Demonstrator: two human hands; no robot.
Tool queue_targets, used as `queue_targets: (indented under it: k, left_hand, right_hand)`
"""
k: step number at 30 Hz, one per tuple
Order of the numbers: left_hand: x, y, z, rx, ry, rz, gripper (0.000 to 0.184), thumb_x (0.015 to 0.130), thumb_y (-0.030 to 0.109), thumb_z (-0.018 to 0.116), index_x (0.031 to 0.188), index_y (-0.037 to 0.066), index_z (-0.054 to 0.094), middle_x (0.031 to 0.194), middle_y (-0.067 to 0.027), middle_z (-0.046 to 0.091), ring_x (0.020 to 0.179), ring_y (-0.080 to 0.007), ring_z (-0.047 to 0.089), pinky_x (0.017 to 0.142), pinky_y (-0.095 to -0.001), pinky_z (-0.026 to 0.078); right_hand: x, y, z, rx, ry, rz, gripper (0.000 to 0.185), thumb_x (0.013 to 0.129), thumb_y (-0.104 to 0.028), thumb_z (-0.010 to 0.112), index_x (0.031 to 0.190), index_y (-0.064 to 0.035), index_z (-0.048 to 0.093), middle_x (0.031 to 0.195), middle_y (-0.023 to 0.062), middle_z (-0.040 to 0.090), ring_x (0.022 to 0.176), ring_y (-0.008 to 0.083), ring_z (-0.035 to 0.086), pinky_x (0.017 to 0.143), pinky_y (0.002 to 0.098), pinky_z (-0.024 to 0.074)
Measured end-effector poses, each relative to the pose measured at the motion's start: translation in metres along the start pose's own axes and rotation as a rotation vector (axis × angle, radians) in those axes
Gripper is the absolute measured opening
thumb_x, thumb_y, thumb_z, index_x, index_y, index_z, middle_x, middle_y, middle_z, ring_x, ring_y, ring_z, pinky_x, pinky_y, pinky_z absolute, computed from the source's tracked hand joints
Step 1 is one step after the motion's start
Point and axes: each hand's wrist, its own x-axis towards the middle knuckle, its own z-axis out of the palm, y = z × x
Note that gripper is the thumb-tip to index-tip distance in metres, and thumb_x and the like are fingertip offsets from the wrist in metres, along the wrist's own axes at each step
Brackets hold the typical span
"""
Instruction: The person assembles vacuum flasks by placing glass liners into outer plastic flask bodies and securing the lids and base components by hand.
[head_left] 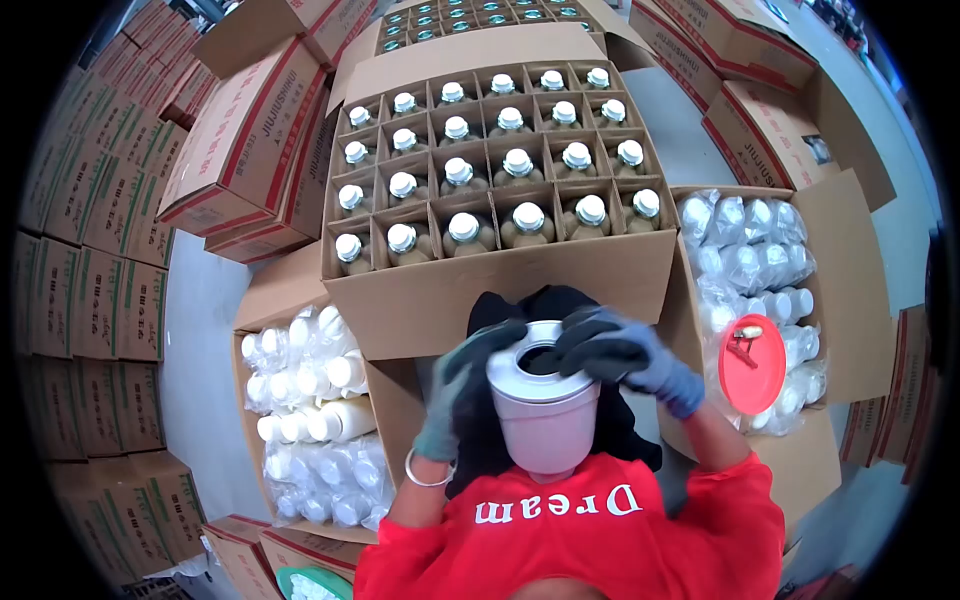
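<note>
A white round container point(548, 425) with a ring-shaped top and a dark round opening stands upright against the red shirt. My left hand point(462, 385), in a grey-green glove, rests along its left rim, fingers bent over the top edge. On the right side of the rim lies my right hand point(615, 350), in a grey glove, its fingers reaching over the top by the opening. Beyond the hands, a divided carton point(500, 285) holds several bottles with white caps point(528, 216), one per compartment.
Open cartons of plastic-wrapped white bottles stand at left point(315, 385) and right point(765, 240). A red oval dish point(752, 370) with small items lies on the right one. Closed cartons point(240, 140) are stacked at the left. A green tub point(315, 582) is at the bottom left.
</note>
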Motion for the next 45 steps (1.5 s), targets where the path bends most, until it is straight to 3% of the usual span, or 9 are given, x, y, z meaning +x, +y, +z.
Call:
queue_targets:
  k: [3,7,13,15,19,26,31,39,45]
  left_hand:
    - [-0.001,0.000,-0.020,-0.747,0.141,-0.241,0.039,0.094,0.015,0.059,0.129,-0.001,0.057,0.123,-0.0137,0.062,0.113,-0.0212,0.059,0.101,-0.0334,0.044]
    - [0.003,-0.006,-0.013,-0.368,0.040,-0.230,0.044,0.092,0.023,0.063,0.129,0.000,0.057,0.127,-0.0125,0.060,0.117,-0.0200,0.055,0.103,-0.0327,0.041]
    - [0.025,0.036,-0.029,-0.525,-0.071,-0.152,0.075,0.083,0.037,0.069,0.141,-0.003,0.042,0.142,-0.0148,0.048,0.130,-0.0267,0.047,0.112,-0.0383,0.032]
    - [0.055,0.037,-0.033,-0.176,-0.390,0.042,0.071,0.080,0.031,0.071,0.139,0.001,0.047,0.142,-0.0157,0.048,0.134,-0.0296,0.043,0.111,-0.0410,0.032]
    - [0.075,0.034,-0.029,-0.413,-0.237,-0.277,0.071,0.086,0.049,0.060,0.135,-0.001,0.052,0.138,-0.0161,0.052,0.131,-0.0257,0.046,0.112,-0.0371,0.033]
    - [0.101,0.028,-0.003,-0.494,-0.143,-0.004,0.066,0.095,0.049,0.052,0.143,0.005,0.042,0.135,-0.0133,0.052,0.120,-0.0230,0.053,0.103,-0.0341,0.042]
    - [0.123,0.024,0.011,-1.766,-0.060,-0.562,0.057,0.099,0.042,0.049,0.143,0.006,0.038,0.136,-0.0128,0.051,0.123,-0.0257,0.051,0.106,-0.0411,0.041]
    - [0.141,0.014,0.005,0.318,-0.100,0.519,0.059,0.077,0.041,0.072,0.132,0.026,0.058,0.148,-0.0131,0.041,0.135,-0.0390,0.036,0.111,-0.0501,0.030]
    - [0.167,-0.029,0.019,0.687,-0.054,0.399,0.061,0.075,0.028,0.073,0.134,0.024,0.056,0.145,-0.0129,0.042,0.135,-0.0400,0.034,0.109,-0.0547,0.027]
  right_hand:
    - [-0.011,0.006,-0.033,-0.196,0.186,0.328,0.041,0.076,-0.011,0.072,0.116,-0.0029,0.063,0.125,0.0184,0.058,0.121,0.0333,0.053,0.108,0.0438,0.0356]
    - [0.030,-0.023,0.005,-0.186,-0.167,-0.071,0.046,0.075,-0.013,0.076,0.118,-0.0017,0.063,0.121,0.0190,0.059,0.121,0.0313,0.053,0.107,0.0424,0.0376]
    - [0.026,-0.036,0.005,0.371,0.115,0.471,0.057,0.079,-0.021,0.077,0.128,-0.0004,0.054,0.129,0.0173,0.056,0.123,0.0289,0.053,0.104,0.0392,0.0408]
    - [0.041,-0.030,0.019,-0.112,-0.037,0.178,0.065,0.082,-0.028,0.075,0.135,-0.0012,0.048,0.131,0.0180,0.054,0.126,0.0328,0.049,0.106,0.0396,0.0386]
    - [0.062,-0.017,0.022,-0.133,0.141,0.151,0.060,0.085,-0.027,0.071,0.134,-0.0001,0.049,0.128,0.0185,0.056,0.121,0.0340,0.053,0.103,0.0387,0.0403]
    - [0.118,0.034,-0.006,-0.235,0.353,0.113,0.054,0.091,-0.025,0.058,0.139,-0.0041,0.045,0.138,0.0224,0.046,0.128,0.0372,0.045,0.106,0.0401,0.0375]
    - [0.127,0.012,-0.003,-0.618,0.061,-0.208,0.068,0.077,-0.009,0.070,0.140,-0.0130,0.046,0.145,0.0243,0.034,0.133,0.0442,0.037,0.107,0.0476,0.0379]
    - [0.096,0.071,-0.005,0.508,0.163,0.323,0.052,0.090,-0.018,0.066,0.137,-0.0047,0.046,0.133,0.0115,0.054,0.118,0.0183,0.053,0.099,0.0337,0.0461]
    - [0.090,0.121,-0.110,-0.490,0.395,0.651,0.044,0.086,-0.035,0.069,0.122,-0.0107,0.062,0.132,0.0198,0.053,0.111,0.0335,0.059,0.087,0.0425,0.0502]
